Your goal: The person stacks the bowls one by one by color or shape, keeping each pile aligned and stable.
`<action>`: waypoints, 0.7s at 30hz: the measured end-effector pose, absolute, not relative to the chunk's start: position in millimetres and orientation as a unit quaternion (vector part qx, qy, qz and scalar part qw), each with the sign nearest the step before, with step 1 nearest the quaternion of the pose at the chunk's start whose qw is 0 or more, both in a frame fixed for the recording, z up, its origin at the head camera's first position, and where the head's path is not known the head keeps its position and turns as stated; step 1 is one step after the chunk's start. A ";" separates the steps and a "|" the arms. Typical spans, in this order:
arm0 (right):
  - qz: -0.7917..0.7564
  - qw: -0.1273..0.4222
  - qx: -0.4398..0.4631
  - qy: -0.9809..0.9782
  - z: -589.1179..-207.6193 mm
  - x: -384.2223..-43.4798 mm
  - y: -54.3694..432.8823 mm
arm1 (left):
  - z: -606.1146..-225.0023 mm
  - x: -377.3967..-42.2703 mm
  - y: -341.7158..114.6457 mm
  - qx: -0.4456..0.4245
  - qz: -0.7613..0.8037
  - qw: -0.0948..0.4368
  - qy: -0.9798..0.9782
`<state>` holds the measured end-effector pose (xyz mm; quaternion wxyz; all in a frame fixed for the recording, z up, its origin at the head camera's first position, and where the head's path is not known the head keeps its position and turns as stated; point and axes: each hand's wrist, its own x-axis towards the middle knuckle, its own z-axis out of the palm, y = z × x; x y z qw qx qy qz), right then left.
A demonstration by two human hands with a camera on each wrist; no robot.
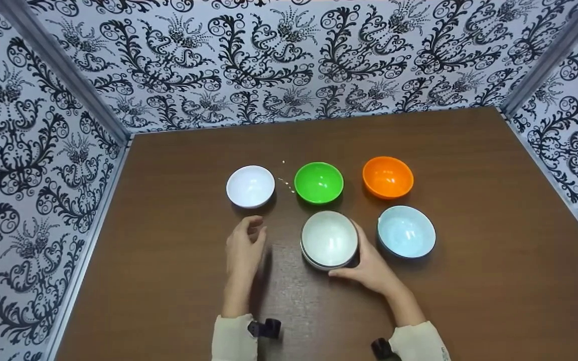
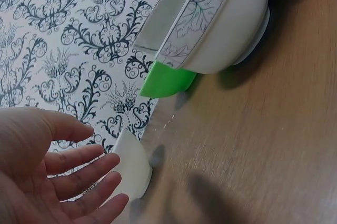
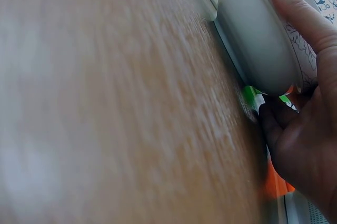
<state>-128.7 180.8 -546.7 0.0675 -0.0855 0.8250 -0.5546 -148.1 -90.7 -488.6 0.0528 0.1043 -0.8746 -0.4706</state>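
Observation:
My right hand [image 1: 372, 265] holds a pale bowl [image 1: 330, 238] at the middle of the table. A second rim shows just under the first, like one bowl nested in another. Thin leaf drawings run along the outer wall of the lower bowl [image 2: 231, 29] in the left wrist view. The right thumb [image 3: 297, 10] lies against that patterned side, and the other fingers curve round the bowl's lower side. To the left, my left hand [image 1: 245, 248] hovers with fingers relaxed and holds nothing; a white bowl [image 1: 251, 186] stands just beyond it.
Behind the held bowls stands a green bowl [image 1: 319, 183], with an orange bowl [image 1: 388, 177] to its right. A light blue bowl [image 1: 406, 231] is close to my right hand. Small pale crumbs [image 1: 289, 186] lie between the white and green bowls. Patterned walls [image 1: 289, 65] enclose the brown table [image 1: 168, 240].

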 end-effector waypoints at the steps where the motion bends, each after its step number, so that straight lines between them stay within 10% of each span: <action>1: -0.555 0.067 -0.087 0.825 -546.7 -128.8 180.8 | -489.9 -148.4 -91.5 0.107 -0.475 0.052 -0.872; 21: -0.558 0.067 -0.081 0.823 -548.3 -129.0 180.1 | -509.6 -155.6 -100.0 0.126 -0.671 0.049 -0.729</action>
